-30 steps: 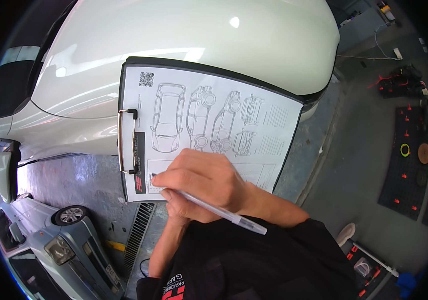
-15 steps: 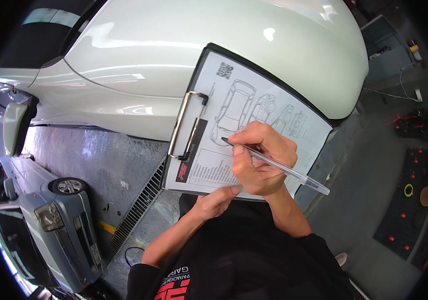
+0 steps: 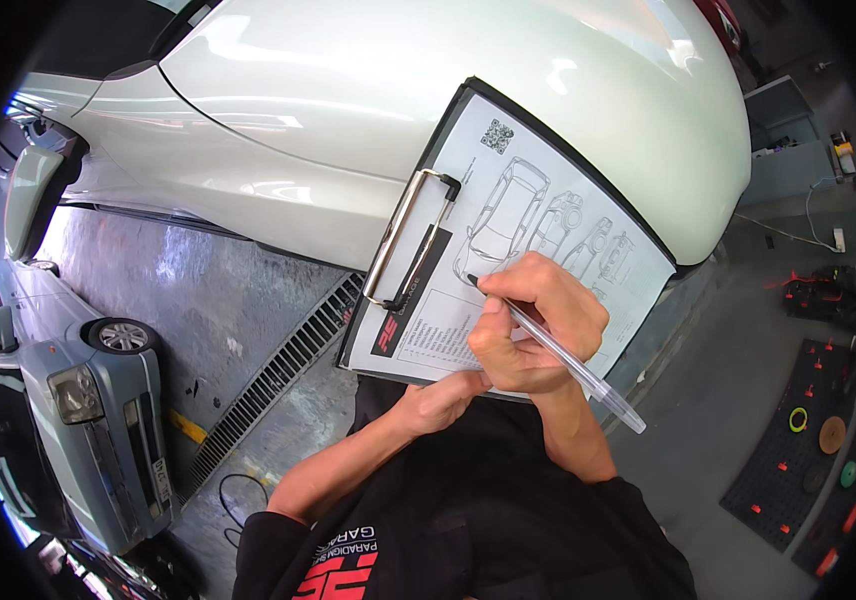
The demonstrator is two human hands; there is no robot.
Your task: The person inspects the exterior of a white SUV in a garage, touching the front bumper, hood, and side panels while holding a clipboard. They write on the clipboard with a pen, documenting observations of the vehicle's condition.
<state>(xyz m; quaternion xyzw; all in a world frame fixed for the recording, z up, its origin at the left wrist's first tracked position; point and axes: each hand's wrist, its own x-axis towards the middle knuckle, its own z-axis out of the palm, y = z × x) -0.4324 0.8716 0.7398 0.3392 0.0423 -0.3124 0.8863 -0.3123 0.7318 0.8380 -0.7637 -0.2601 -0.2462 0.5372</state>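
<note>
Silver-blue car [image 3: 98,400] at far left; next, metal clip [image 3: 395,238] along the left edge of a black clipboard [image 3: 464,98], clasping printed paper [image 3: 466,207]. With the left hand [image 3: 443,402], holds the clipboard's lower edge, fingers curled, partly hidden. With the right hand [image 3: 548,325], pinches a clear pen [image 3: 588,378] between nearly closed fingers, tip at the leftmost car drawing [image 3: 508,213], contact unclear.

The sheet [image 3: 533,215] is white with black line drawings [image 3: 510,210], the clipboard [image 3: 573,160] black, the nearer car [image 3: 398,110] cream.
</note>
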